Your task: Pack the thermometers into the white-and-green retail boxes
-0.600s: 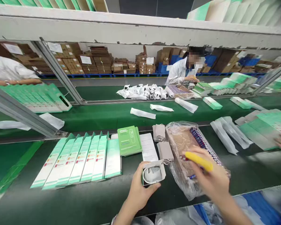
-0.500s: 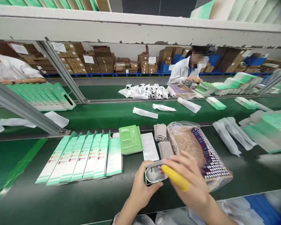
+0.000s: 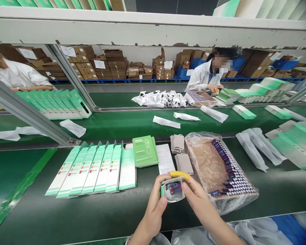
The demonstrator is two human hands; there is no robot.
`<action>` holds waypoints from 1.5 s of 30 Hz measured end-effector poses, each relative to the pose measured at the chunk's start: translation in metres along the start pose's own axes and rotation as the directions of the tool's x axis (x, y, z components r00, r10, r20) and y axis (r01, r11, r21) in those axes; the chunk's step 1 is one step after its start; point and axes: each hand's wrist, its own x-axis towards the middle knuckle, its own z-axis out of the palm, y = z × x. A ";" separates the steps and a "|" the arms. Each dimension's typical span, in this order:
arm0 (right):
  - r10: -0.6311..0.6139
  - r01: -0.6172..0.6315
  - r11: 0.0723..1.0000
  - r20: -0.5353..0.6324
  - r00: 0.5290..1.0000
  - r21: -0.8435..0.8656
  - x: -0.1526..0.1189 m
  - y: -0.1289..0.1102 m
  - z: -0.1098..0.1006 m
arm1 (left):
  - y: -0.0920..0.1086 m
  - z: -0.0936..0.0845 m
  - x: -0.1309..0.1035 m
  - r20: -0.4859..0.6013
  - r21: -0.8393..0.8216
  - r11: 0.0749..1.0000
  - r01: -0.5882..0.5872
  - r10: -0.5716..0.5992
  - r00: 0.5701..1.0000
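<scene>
My left hand (image 3: 154, 204) is wrapped round the left side of a small open carton (image 3: 172, 189) with a green edge. Inside the carton, two dark batteries (image 3: 175, 188) lie against greyish wrapping. My right hand (image 3: 197, 194), with a yellow cover on one finger, grips the carton's right side. Right of my hands is a plastic-lined tray (image 3: 204, 163) with many batteries standing at its right side. Grey folded pouches (image 3: 184, 164), a printed sheet (image 3: 165, 159) and green booklets (image 3: 145, 151) lie beyond the carton.
White-and-green cartons (image 3: 91, 170) lean in a row at the left. White sleeves (image 3: 252, 149) lie at the right and on the green conveyor (image 3: 132, 124). Two people in white sit across it. A metal post (image 3: 68, 92) slants at left, and a shelf (image 3: 153, 32) spans above.
My right hand has moved from over the carton's opening to its right side and now holds it. The batteries inside show clearly. The view has shifted slightly, and flat cartons at the right have moved.
</scene>
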 end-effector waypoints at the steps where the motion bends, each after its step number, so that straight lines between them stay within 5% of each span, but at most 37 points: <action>1: 0.012 -0.012 0.997 0.000 1.000 0.076 0.002 0.003 0.005 | 0.003 0.003 0.000 -0.001 0.031 0.999 0.018 -0.018 1.000; 4: 0.001 0.016 0.981 -0.084 0.996 0.195 0.005 0.008 0.016 | 0.003 0.012 0.002 -0.066 0.146 0.989 0.004 0.006 0.998; 6: -0.026 0.056 0.971 -0.128 0.991 0.235 0.006 0.009 0.018 | -0.004 0.011 0.003 -0.097 0.240 0.962 -0.132 0.159 0.983; 8: -0.070 0.098 0.970 -0.126 0.990 0.224 0.005 0.010 0.014 | -0.012 0.003 0.006 -0.031 0.368 0.851 -0.376 0.415 0.909; 10: -0.129 0.137 0.983 -0.069 0.989 0.120 0.003 0.009 0.006 | -0.018 -0.010 0.011 0.119 0.487 0.654 -0.580 0.608 0.785; 13: -0.276 0.281 0.951 0.060 0.959 -0.126 -0.002 0.008 -0.010 | -0.019 -0.028 0.015 0.282 0.580 0.452 -0.677 0.668 0.688; 17: -0.459 0.517 0.761 0.237 0.856 -0.393 -0.006 0.008 -0.024 | -0.016 -0.030 0.012 0.289 0.584 0.502 -0.639 0.606 0.741; 21: -0.504 0.608 0.612 0.342 0.793 -0.505 -0.004 0.008 -0.027 | -0.017 -0.022 0.006 0.229 0.568 0.566 -0.598 0.589 0.775; 27: -0.491 0.564 0.715 0.277 0.826 -0.413 -0.002 0.001 -0.024 | -0.004 -0.012 0.003 -0.001 0.360 0.876 -0.321 0.345 0.939; 33: -0.450 0.495 0.781 0.206 0.869 -0.382 -0.006 -0.008 -0.020 | 0.009 -0.006 0.002 -0.092 0.232 0.963 -0.136 0.161 0.983; 37: -0.478 0.523 0.751 0.215 0.851 -0.402 -0.006 -0.008 -0.020 | 0.012 -0.011 0.004 0.001 0.401 0.881 -0.252 0.274 0.962; 43: -0.446 0.529 0.717 0.286 0.848 -0.453 -0.009 -0.012 -0.025 | 0.014 -0.024 0.007 0.339 0.698 0.374 -0.611 0.579 0.741; 45: -0.432 0.517 0.721 0.284 0.856 -0.462 -0.010 -0.012 -0.026 | 0.013 -0.025 0.007 0.369 0.718 0.320 -0.619 0.578 0.727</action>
